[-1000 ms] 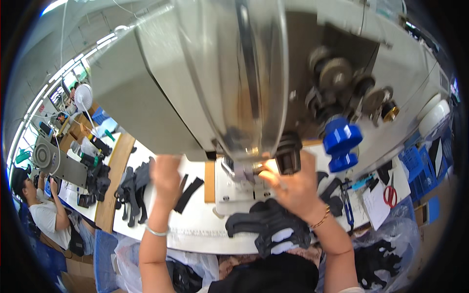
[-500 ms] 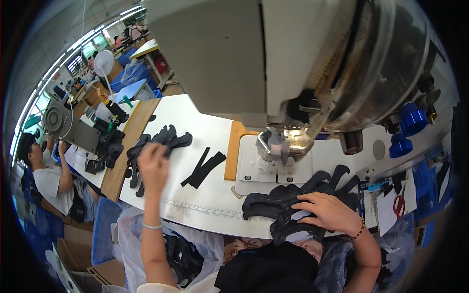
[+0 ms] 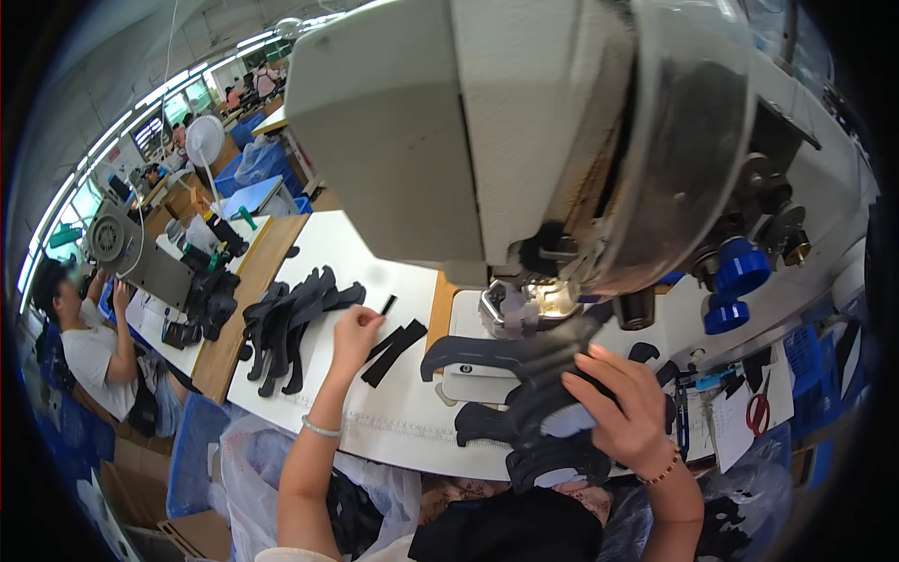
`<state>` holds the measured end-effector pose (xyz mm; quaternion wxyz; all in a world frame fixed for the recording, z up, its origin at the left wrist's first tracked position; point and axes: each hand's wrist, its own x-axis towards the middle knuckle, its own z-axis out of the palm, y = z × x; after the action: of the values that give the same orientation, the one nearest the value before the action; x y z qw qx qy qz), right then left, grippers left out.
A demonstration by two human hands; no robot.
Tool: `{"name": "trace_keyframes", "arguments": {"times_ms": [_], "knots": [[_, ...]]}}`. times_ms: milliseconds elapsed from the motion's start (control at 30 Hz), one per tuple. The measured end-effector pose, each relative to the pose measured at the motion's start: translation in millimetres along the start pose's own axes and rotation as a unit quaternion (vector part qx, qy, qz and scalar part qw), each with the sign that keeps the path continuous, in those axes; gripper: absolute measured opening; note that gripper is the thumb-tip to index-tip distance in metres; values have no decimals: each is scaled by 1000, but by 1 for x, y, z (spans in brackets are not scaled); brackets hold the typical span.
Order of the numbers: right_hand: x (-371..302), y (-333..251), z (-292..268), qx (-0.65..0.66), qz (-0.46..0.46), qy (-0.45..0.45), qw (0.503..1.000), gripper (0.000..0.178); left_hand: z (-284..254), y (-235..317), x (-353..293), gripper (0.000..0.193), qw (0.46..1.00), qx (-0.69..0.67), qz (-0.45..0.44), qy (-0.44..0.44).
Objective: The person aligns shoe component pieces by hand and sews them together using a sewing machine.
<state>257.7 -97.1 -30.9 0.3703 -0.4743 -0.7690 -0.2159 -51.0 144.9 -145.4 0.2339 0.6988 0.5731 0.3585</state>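
Note:
My left hand is closed in a pinch on a narrow black strip, whose end sticks up past the fingertips. Two more black strips lie crossed on the white tabletop beside it. In my right hand is a dark, curved, padded piece, raised and partly blurred below the machine head. Several similar pieces are stacked under that hand at the table's front edge. To the left of my left hand lies a pile of long curved black pieces.
A large sewing machine head with a lit needle area overhangs the table. Red scissors and small tools lie at the right. A ruler strip runs along the front. Plastic-lined bins stand below; another person works at the left.
My left hand has moved right from the pile to the strips and now pinches one. My right hand has lifted a padded piece off the stack toward the machine.

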Motion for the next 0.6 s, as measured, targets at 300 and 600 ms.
{"name": "trace_keyframes", "arguments": {"times_ms": [300, 600], "knots": [[5, 15, 62, -73, -13, 65, 995, 36, -58, 189, -57, 26, 949, -72, 303, -44], [6, 3, 70, -155, -23, 120, 980, 26, -26, 208, -67, 27, 902, -24, 384, -198]]}}
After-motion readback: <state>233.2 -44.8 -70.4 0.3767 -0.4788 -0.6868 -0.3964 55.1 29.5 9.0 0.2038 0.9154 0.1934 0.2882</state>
